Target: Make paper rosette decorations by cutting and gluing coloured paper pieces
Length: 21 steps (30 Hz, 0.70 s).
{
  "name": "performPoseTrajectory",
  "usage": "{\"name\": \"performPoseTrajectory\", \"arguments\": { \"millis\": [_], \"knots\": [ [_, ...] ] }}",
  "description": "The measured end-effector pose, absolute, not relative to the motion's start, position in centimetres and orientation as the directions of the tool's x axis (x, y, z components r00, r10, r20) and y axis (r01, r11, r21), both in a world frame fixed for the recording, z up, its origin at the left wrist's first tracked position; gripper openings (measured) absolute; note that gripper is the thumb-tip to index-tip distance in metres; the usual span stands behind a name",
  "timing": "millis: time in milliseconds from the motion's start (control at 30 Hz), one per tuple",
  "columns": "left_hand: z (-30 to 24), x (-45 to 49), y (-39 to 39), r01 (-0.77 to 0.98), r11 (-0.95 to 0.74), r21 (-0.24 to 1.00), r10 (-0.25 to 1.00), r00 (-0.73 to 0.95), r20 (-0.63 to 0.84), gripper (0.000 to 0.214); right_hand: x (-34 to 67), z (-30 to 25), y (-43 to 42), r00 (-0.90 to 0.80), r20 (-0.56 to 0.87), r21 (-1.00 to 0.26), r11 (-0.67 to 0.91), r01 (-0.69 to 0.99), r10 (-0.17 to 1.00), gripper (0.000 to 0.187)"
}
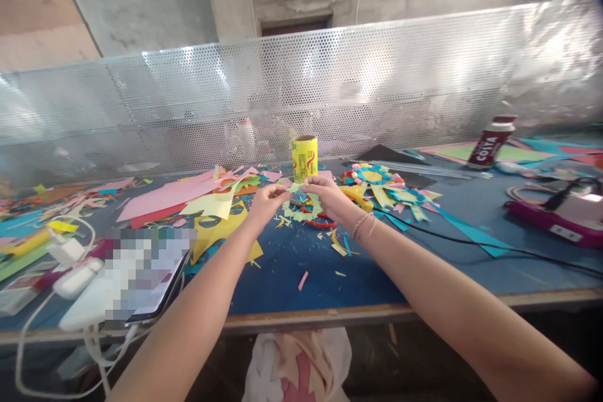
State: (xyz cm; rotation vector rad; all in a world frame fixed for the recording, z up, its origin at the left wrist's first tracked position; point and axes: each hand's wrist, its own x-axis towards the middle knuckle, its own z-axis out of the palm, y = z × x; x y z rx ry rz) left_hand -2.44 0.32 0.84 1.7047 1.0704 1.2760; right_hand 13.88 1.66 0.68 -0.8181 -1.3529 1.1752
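Both hands meet over the middle of the blue table point(282, 289), pinching a small pale green paper piece point(296, 187) between them. My left hand point(269, 202) has its fingertips closed on one end, and my right hand point(325, 193) grips the other. Below them lies a pale green paper ring point(308, 210), partly covered by my hands. Scissors with red handles point(325, 222) rest beside it. Just behind the hands stands a yellow printed roll point(305, 157). A yellow tool point(358, 196), apparently with a black cable, lies close to my right wrist.
Pink paper sheets point(174, 196) and cut yellow paper point(221, 232) lie left. Colourful paper rosettes point(372, 174) sit right of the roll. A phone point(162, 282) and chargers occupy the left front. A dark red bottle point(490, 143) and purple power strip point(556, 221) stand right. A perforated metal panel point(198, 94) rises behind.
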Motion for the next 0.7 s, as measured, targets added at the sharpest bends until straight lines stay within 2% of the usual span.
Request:
{"name": "performPoseTrajectory", "arguments": {
  "millis": [167, 333, 500, 600, 700],
  "knots": [
    [0.7, -2.5, 0.4, 0.170, -0.369, 0.914, 0.926, 0.150, 0.346, 0.025, 13.8, 0.4, 1.9, -0.170, 0.258, -0.957, 0.227, -0.184, 0.951, 0.019],
    [0.6, -2.5, 0.6, 0.153, -0.359, 0.921, 0.931, 0.126, 0.342, 0.023, 13.8, 0.3, 2.0, -0.142, 0.287, -0.948, 0.259, -0.188, 0.947, 0.020],
    [0.4, -2.5, 0.7, 0.178, -0.354, 0.918, 0.933, 0.137, 0.333, 0.023, 14.1, 0.7, 1.9, -0.017, 0.424, -0.905, 0.423, -0.050, 0.906, 0.028],
    [0.1, -2.7, 1.1, 0.227, -0.330, 0.916, 0.942, 0.149, 0.302, 0.022, 14.2, 0.9, 1.7, -0.033, 0.433, -0.900, 0.434, 0.043, 0.901, 0.024],
    [-0.4, -3.2, 1.6, 0.358, -0.269, 0.894, 0.961, 0.159, 0.226, 0.020, 14.3, 0.9, 1.7, 0.026, 0.414, -0.904, 0.408, 0.125, 0.910, 0.017]
  ]
}}
